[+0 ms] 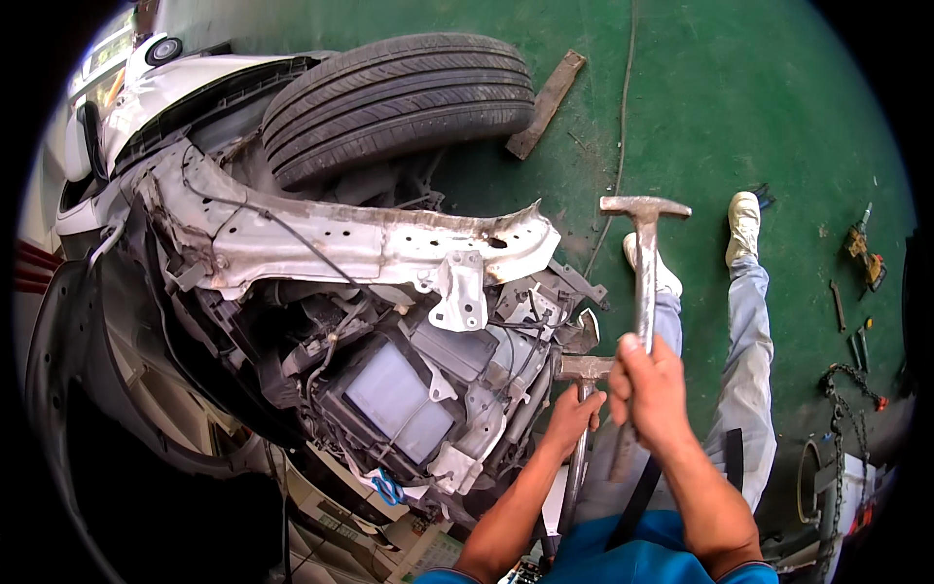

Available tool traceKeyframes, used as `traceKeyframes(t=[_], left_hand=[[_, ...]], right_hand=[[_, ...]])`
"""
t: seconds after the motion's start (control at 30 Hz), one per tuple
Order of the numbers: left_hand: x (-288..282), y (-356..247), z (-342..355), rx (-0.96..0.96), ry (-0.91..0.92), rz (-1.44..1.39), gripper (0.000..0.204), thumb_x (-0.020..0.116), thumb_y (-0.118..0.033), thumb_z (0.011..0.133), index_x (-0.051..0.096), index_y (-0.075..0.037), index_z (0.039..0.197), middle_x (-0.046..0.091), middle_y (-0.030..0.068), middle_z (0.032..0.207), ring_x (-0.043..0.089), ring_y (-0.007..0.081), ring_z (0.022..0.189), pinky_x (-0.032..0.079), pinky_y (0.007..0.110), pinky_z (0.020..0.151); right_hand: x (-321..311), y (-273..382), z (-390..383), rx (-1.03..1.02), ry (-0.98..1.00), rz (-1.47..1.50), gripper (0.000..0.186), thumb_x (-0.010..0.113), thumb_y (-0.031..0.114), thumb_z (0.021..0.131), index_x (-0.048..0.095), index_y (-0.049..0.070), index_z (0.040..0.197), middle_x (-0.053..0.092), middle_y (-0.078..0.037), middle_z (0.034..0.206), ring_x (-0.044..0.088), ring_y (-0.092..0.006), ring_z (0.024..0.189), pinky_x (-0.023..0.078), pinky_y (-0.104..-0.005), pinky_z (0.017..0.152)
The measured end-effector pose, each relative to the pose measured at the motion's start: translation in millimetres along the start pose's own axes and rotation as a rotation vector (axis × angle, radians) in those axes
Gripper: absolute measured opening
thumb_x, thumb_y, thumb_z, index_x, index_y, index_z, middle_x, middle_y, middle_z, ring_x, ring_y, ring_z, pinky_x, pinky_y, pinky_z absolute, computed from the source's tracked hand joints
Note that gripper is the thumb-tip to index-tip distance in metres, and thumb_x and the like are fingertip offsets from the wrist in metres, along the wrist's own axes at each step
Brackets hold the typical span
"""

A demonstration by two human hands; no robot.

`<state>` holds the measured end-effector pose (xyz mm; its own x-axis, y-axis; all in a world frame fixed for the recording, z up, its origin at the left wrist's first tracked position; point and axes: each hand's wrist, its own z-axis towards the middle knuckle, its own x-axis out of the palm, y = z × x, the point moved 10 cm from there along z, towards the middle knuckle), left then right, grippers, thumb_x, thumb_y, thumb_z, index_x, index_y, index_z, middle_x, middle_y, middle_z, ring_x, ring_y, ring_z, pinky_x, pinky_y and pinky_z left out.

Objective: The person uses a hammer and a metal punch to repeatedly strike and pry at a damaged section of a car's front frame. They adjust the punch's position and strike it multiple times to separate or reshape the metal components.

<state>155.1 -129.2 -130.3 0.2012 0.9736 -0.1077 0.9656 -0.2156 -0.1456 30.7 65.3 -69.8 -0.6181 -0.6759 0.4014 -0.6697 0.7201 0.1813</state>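
My right hand (pixel 650 394) is closed round the metal shaft of a hammer (pixel 645 282), its worn steel head raised over the floor near my shoes. Lower and to the left, my left hand (pixel 572 420) grips a second hammer (pixel 584 368) just under its head. That head sits beside a bent metal piece (pixel 584 333) at the front end of a stripped car; whether they touch I cannot tell. A white metal rail (pixel 321 245) with a torn, crumpled end runs across the car's opened front, with a bracket (pixel 461 292) hanging from it.
A tyre (pixel 399 102) stands beyond the rail, near a wooden block (pixel 547 105). A cable (pixel 623 127) crosses the green floor. At right lie a power tool (pixel 862 255), a wrench (pixel 838 306) and a chain (pixel 835 399). A box with a pale top (pixel 399 399) fills the engine bay's near part.
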Motion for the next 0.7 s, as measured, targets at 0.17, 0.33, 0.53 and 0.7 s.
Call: traceKeyframes(t=[0.17,0.33,0.53,0.7], left_hand=[[6,5,-5,-0.062,-0.044,-0.035,0.015,0.066,-0.017,0.091,0.055,-0.007,0.091,0.051,-0.0006,0.071,0.05,0.0107,0.053,0.039,0.026,0.047],[9,19,2,0.034,0.205,-0.184,0.023,0.051,-0.026,0.098,0.057,-0.005,0.098,0.058,0.004,0.077,0.058,0.0162,0.064,0.049,0.03,0.06],[48,-58,-29,0.122,-0.073,-0.261,0.014,0.058,-0.02,0.094,0.057,-0.006,0.099,0.058,-0.0009,0.083,0.058,0.0112,0.078,0.047,0.025,0.066],[27,5,1,-0.072,-0.019,-0.021,0.016,0.063,-0.022,0.092,0.057,-0.007,0.093,0.053,-0.0013,0.071,0.05,0.0091,0.053,0.039,0.027,0.047]], right_hand=[[-34,39,8,-0.218,-0.181,0.239,0.035,0.046,0.037,0.103,0.048,0.006,0.087,0.042,0.0,0.058,0.036,-0.0091,0.036,0.031,-0.0229,0.034],[22,-39,-3,-0.026,0.084,-0.031,0.038,0.051,0.039,0.1,0.05,0.005,0.086,0.048,-0.001,0.059,0.044,-0.0102,0.04,0.035,-0.0258,0.039],[10,-29,0,0.02,0.101,0.106,0.03,0.058,0.031,0.098,0.049,0.005,0.086,0.052,-0.003,0.062,0.048,-0.0106,0.045,0.039,-0.0265,0.041],[-35,16,15,-0.066,-0.07,0.239,0.036,0.046,0.04,0.102,0.049,0.005,0.09,0.047,-0.002,0.061,0.039,-0.0105,0.038,0.033,-0.0244,0.036]])
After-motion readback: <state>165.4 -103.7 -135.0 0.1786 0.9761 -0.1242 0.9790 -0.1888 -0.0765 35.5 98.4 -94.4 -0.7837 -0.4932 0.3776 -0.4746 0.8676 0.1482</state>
